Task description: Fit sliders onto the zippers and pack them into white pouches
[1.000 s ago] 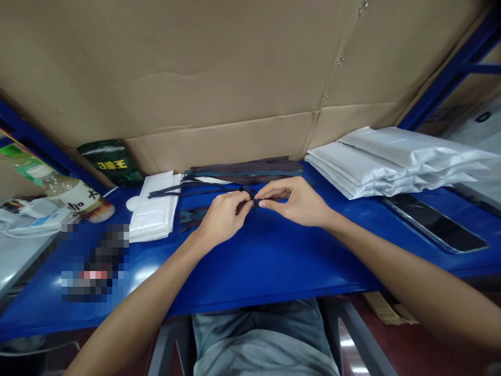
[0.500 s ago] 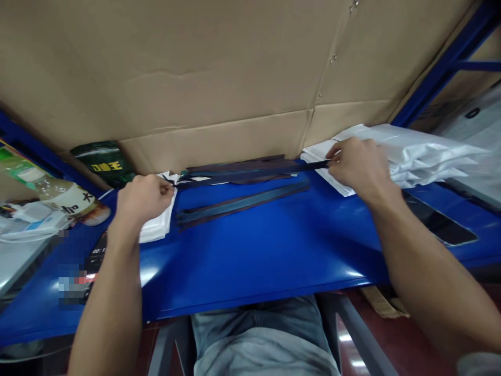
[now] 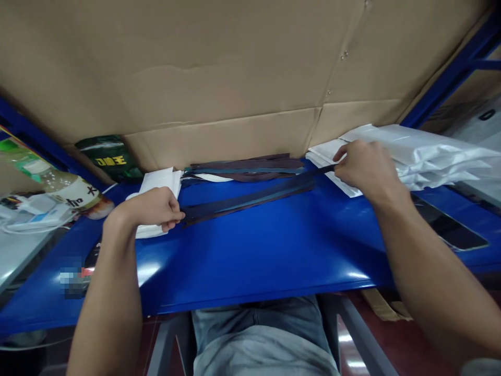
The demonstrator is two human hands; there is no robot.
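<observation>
A long dark fabric strip is stretched between my hands, and its exact kind is unclear. My left hand pinches its left end, low over the table and beside a stack of white packets. Its right end is held between the fingers of my right hand, in front of white plastic packaging. The held strip lies over or just above a blue and brown strip, partly covering it. Behind it is a pile of similar brown and blue strips.
The blue table meets a cardboard wall. At left stand a drink bottle and a dark green pouch. A phone lies near my right forearm. A blurred-out dark item is partly behind my left forearm.
My left hand has come toward me and slightly right with its end of the strip. The strip has moved from over the back pile to over the front strip. My right hand stays nearly in place.
</observation>
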